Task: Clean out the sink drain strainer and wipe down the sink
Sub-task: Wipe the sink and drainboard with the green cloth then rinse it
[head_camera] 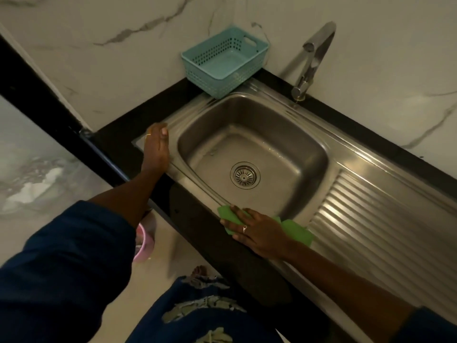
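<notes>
A stainless steel sink is set in a black counter, with a round metal drain strainer seated in the middle of the basin floor. My right hand lies flat on a green cloth, pressing it onto the sink's front rim beside the ribbed drainboard. My left hand rests flat on the sink's left rim, fingers together, holding nothing.
A teal perforated basket stands at the back left corner of the counter. A chrome tap rises behind the basin. The ribbed drainboard runs to the right. A pink bucket stands on the floor below.
</notes>
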